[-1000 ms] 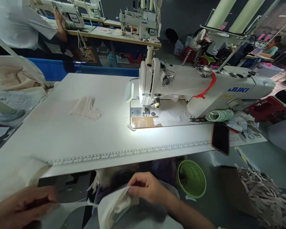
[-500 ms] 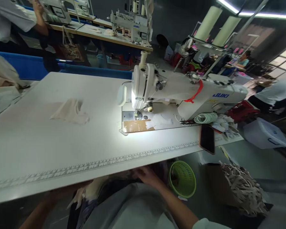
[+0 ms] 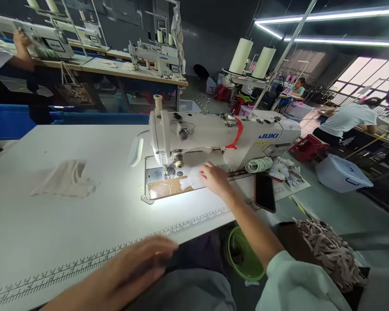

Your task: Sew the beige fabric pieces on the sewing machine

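My right hand (image 3: 215, 180) is over the bed of the sewing machine (image 3: 207, 134), its thumb and fingertips closed on a small white cloth piece (image 3: 192, 178). Part of that piece lies near the needle plate, and the rest is under my fingers. My left hand (image 3: 142, 263), blurred by motion, is above the table's front edge with fingers stretched out and thumb apart; I see nothing held in it. A crumpled cream fabric piece (image 3: 66, 179) lies on the white table (image 3: 116, 207) to the left.
A phone (image 3: 264, 192), a green cord coil (image 3: 258, 164) and scraps (image 3: 287, 170) lie right of the machine. Below are a green basket (image 3: 244, 255) and a box of fabric strips (image 3: 327, 250). A printed ruler runs along the table's front edge. Other people sit at nearby machines.
Both hands have come up from under the table edge. The right has reached onto the machine bed and taken hold of the white cloth piece. The view has swung to the right.
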Motion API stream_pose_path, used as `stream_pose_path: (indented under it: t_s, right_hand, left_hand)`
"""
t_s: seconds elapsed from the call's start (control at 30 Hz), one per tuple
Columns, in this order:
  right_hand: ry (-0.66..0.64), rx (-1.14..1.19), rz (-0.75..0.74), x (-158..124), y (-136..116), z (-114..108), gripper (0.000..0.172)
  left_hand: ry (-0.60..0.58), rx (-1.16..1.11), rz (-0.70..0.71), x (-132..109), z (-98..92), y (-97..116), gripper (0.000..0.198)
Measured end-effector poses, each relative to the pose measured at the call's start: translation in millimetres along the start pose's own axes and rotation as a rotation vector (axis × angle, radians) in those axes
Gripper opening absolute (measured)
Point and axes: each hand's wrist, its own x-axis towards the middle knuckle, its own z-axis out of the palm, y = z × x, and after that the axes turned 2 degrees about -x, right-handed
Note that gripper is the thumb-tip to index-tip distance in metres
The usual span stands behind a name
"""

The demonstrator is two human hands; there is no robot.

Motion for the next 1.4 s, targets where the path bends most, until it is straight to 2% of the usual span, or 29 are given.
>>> stream_pose_path:
  t_s: [0.1, 0.2, 0.27, 0.37, 0.47, 0.57, 0.67, 0.83, 1.07, 1.17, 1.3, 1.4]
  right_hand:
    - [-0.024, -0.092, -0.054, 2.2, -0.6, 9.1, 0.022]
    - [-0.003, -0.106, -0.086, -1.5, 4.2, 11.5, 0.02]
    - [0.026, -0.086, -0.085, -2.2, 9.8, 10.6, 0.019]
    - [0.084, -0.029, -0.069, -1.6, 16.7, 9.0, 0.015]
    - [0.063, -0.002, -0.085, -0.9, 18.4, 10.1, 0.011]
    - [0.002, -0.029, -0.108, -0.5, 17.4, 12.3, 0.013]
    - [0.007, -0.042, -0.124, -0.1, 18.5, 12.3, 0.016]
    - [0.07, -0.004, -0.098, -1.1, 22.7, 10.8, 0.015]
    - [0.032, -0.038, -0.142, -1.0, 21.5, 15.2, 0.017]
    - [0.096, -0.046, -0.172, -0.6, 25.5, 15.4, 0.018]
    - [0.227, 0.062, -0.25, -1.6, 33.2, 14.2, 0.014]
    - [0.249, 0.156, -0.273, -3.1, 36.5, 13.7, 0.01]
  left_hand:
    - [0.09, 0.046, 0.065, 86.8, -2.3, 6.3, 0.031]
    - [0.266, 0.21, 0.186, 152.4, 6.0, -13.8, 0.03]
    - [0.358, 0.332, 0.226, 178.9, 14.5, -31.2, 0.029]
    - [0.4, 0.493, 0.169, 201.2, 25.4, -47.8, 0.029]
    - [0.366, 0.574, 0.085, 213.3, 31.2, -51.9, 0.027]
    - [0.361, 0.585, 0.058, 220.5, 32.9, -52.2, 0.026]
    - [0.373, 0.576, 0.041, 224.9, 32.7, -53.7, 0.026]
    - [0.397, 0.528, 0.039, 227.2, 33.4, -56.9, 0.016]
    - [0.426, 0.449, 0.042, 225.1, 35.4, -58.5, 0.012]
    - [0.445, 0.4, 0.053, 226.3, 34.6, -54.9, 0.008]
    - [0.456, 0.341, 0.078, 228.5, 34.1, -46.6, 0.017]
    - [0.462, 0.317, 0.089, 226.8, 35.1, -38.4, 0.015]
